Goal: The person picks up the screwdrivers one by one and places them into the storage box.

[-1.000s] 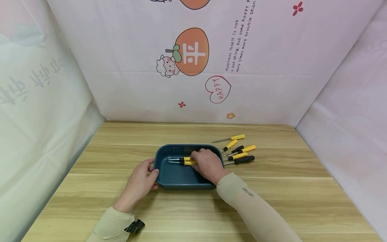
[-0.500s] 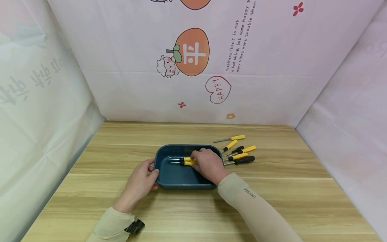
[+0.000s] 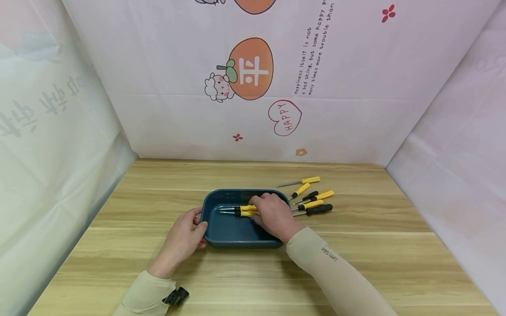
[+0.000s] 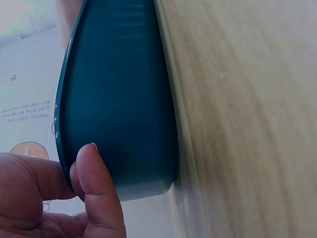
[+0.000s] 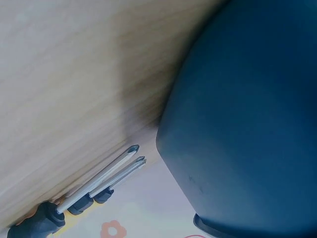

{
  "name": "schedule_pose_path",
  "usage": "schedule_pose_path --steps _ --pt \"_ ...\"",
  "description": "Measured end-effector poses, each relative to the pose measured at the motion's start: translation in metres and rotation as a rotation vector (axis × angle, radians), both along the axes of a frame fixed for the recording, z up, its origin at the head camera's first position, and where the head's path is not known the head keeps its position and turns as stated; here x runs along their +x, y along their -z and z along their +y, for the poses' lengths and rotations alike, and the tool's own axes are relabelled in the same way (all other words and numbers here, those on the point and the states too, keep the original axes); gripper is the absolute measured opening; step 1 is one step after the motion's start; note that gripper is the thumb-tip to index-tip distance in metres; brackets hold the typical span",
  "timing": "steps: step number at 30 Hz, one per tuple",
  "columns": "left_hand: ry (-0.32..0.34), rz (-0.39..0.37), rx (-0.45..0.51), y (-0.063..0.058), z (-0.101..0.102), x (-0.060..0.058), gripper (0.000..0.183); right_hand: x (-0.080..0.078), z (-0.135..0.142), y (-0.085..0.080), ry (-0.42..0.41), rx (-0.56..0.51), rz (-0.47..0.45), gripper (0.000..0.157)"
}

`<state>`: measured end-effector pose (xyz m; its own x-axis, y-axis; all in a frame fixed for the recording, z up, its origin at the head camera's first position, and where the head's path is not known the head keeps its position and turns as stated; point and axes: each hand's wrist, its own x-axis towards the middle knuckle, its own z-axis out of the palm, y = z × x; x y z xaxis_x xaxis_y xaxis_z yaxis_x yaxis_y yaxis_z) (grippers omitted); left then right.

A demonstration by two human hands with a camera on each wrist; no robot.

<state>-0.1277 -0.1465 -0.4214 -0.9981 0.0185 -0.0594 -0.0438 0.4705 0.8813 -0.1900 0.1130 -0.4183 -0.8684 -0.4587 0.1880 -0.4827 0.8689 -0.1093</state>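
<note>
The left hand (image 3: 183, 235) pinches the smooth wall of a round-cornered, dark blue box (image 3: 237, 231) on the wood-grained table (image 3: 245, 281). Inside it I see two screwdrivers (image 3: 246, 213) lying side by side, slim metal shafts bare, their yellow-and-black handles gripped in the curled fingers of the right hand (image 3: 274, 217). More screwdrivers (image 3: 320, 209), yellow-handled and black-handled, lie scattered just beyond the box's right end.

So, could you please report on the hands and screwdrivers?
Left hand grips blue bin, left end. Right hand inside, on two yellow-handled screwdrivers. Six more screwdrivers on table, right of bin. Nothing seen in the way.
</note>
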Motion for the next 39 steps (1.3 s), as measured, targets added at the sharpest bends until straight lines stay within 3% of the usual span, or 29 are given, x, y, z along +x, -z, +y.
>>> schedule_pose_path --steps 19,26,39 --pt "-0.005 -0.006 -0.007 0.0 0.0 0.001 0.051 0.011 0.009 -0.008 -0.03 -0.005 0.05 0.046" --pt "-0.002 -0.005 -0.006 -0.001 0.0 0.001 0.051 0.012 0.012 -0.012 -0.007 0.004 0.044 0.052" --pt "-0.002 -0.004 0.005 0.0 0.0 0.0 0.051 0.012 0.025 -0.018 -0.001 -0.008 0.115 0.055"
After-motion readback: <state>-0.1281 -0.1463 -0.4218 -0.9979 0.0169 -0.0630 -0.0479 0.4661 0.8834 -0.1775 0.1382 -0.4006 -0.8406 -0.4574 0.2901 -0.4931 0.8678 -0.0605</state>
